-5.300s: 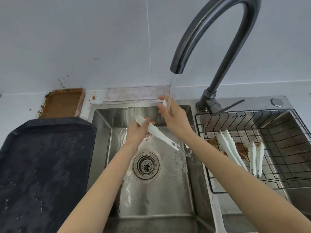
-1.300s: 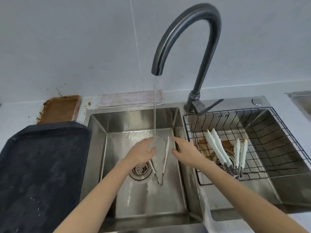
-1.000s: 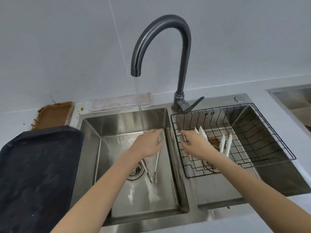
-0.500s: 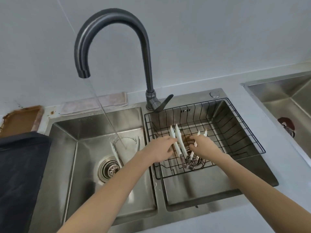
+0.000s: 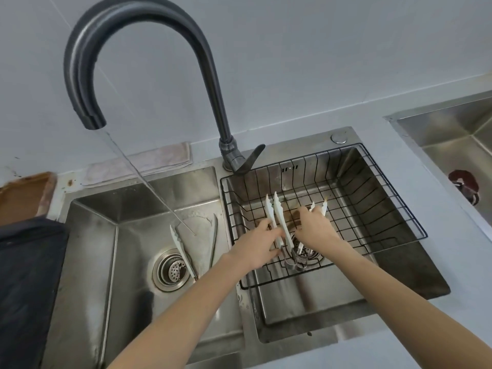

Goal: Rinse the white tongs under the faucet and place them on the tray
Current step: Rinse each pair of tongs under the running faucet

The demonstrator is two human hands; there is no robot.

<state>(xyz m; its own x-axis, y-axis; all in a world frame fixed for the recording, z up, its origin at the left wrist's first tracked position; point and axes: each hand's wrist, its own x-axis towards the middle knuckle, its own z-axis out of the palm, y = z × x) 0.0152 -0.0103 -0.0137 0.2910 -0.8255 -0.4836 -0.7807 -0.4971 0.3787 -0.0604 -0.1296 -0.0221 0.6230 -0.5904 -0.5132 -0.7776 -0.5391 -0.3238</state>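
While water runs from gooseneck faucet (image 5: pixel 149 38) onto one pair of white tongs (image 5: pixel 183 249) lying in left basin (image 5: pixel 93 262), both hands reach into wire basket (image 5: pixel 386 209). Left hand (image 5: pixel 257 246) fingers curl round second tongs (image 5: pixel 278 222); right hand (image 5: pixel 315 230) closes on third pair (image 5: pixel 319 207), grip unclear. Step, likely: fetching next pair. Next: lift clear of wires, carry under stream; dark tray (image 5: pixel 29 275) waits far left.
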